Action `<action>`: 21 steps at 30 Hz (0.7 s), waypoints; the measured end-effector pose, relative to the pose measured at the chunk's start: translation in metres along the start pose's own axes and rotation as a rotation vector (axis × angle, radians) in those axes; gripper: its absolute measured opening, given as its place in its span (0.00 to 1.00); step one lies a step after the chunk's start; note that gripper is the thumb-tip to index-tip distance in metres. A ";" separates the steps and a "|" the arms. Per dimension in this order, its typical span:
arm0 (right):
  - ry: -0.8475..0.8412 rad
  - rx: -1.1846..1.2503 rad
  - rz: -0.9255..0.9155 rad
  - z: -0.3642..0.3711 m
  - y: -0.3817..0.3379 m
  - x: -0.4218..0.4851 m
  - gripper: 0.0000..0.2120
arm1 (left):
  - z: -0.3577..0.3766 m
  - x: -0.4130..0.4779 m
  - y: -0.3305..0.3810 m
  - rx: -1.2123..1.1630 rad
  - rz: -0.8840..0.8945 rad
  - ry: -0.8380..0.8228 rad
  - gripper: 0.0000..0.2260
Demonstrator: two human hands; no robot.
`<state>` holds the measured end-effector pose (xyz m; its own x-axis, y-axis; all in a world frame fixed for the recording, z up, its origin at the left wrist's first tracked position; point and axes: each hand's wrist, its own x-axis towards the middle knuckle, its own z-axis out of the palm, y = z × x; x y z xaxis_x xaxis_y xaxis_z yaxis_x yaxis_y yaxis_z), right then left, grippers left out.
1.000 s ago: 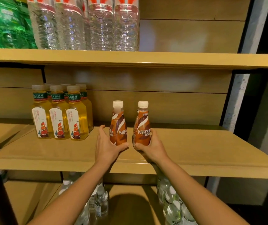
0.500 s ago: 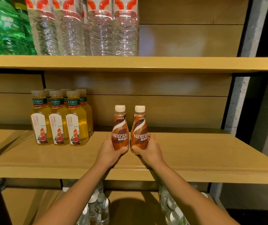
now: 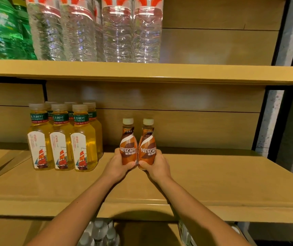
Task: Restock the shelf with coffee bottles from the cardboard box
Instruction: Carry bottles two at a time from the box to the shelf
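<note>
Head view: left hand (image 3: pixel 117 165) is wrapped round the lower body of the left coffee bottle (image 3: pixel 128 144), right hand (image 3: pixel 157 165) likewise grips the right coffee bottle (image 3: pixel 147 145). Both bottles stand upright, touching side by side, on the middle shelf (image 3: pixel 213 183), right of the tea bottles (image 3: pixel 62 139). Both forearms reach forward, converging

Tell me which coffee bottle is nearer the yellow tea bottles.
The left coffee bottle, gripped by the left hand: it is between the tea bottles and the right coffee bottle, which the right hand grips.
</note>
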<state>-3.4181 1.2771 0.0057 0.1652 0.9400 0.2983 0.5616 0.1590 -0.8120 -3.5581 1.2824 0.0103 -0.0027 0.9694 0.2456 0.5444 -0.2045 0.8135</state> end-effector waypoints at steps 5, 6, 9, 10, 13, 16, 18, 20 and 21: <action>0.011 -0.037 0.009 0.001 0.007 0.014 0.29 | 0.007 0.014 -0.003 0.039 0.028 -0.006 0.29; 0.009 -0.039 0.008 0.000 0.008 0.015 0.29 | 0.009 0.016 -0.003 0.044 0.029 -0.010 0.29; -0.003 -0.042 0.019 -0.001 0.011 0.019 0.29 | 0.013 0.018 -0.002 0.065 0.033 -0.015 0.29; -0.006 -0.048 0.023 -0.002 0.011 0.020 0.29 | 0.013 0.018 -0.002 0.079 0.033 -0.012 0.29; -0.007 -0.056 0.027 -0.001 0.013 0.023 0.29 | 0.016 0.019 -0.003 0.101 0.048 0.002 0.29; 0.000 -0.058 0.040 0.000 0.012 0.021 0.32 | 0.015 0.019 -0.003 0.091 0.039 -0.006 0.31; 0.013 -0.068 0.050 -0.002 0.012 0.017 0.38 | 0.012 0.015 -0.003 0.074 0.037 -0.019 0.33; 0.027 -0.140 0.042 -0.009 0.012 0.010 0.44 | 0.008 0.010 -0.005 0.111 0.029 -0.007 0.41; 0.025 -0.201 0.032 -0.015 0.011 0.005 0.45 | 0.007 0.006 -0.006 0.156 0.026 0.002 0.45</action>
<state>-3.3990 1.2794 0.0052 0.2042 0.9355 0.2883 0.7059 0.0633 -0.7055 -3.5555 1.2907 0.0038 0.0113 0.9638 0.2666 0.6677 -0.2057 0.7155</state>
